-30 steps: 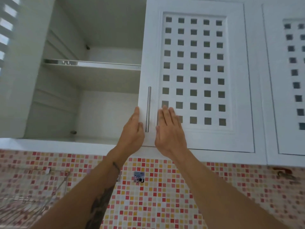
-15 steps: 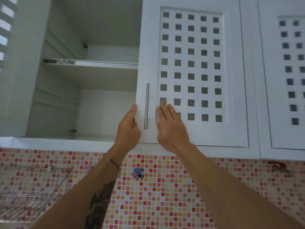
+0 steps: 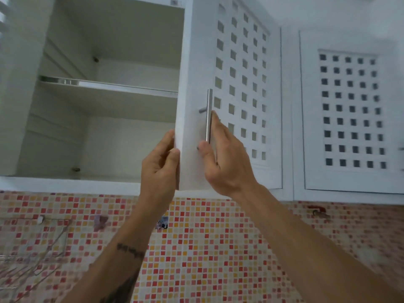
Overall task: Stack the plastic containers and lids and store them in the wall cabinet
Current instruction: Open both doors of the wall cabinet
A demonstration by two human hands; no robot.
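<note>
Left hand [image 3: 160,162] pinches the cabinet door [image 3: 229,95] edge at frame centre; right hand [image 3: 225,158] grips the handle [image 3: 209,114]. I'd swing it fully open, steadily. No containers in view.

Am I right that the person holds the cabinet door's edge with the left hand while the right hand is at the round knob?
Not quite: the head view shows a metal bar handle, not a round knob. The left hand holds the door's edge, the right hand at the bar.

1. I stood in a home kitchen, facing a white wall cabinet [image 3: 113,95] with lattice doors [image 3: 240,84].
2. Below the cabinet ran a red-and-yellow mosaic tile backsplash [image 3: 207,248].
3. A wire dish rack [image 3: 28,261] hung lower left of it.
</note>
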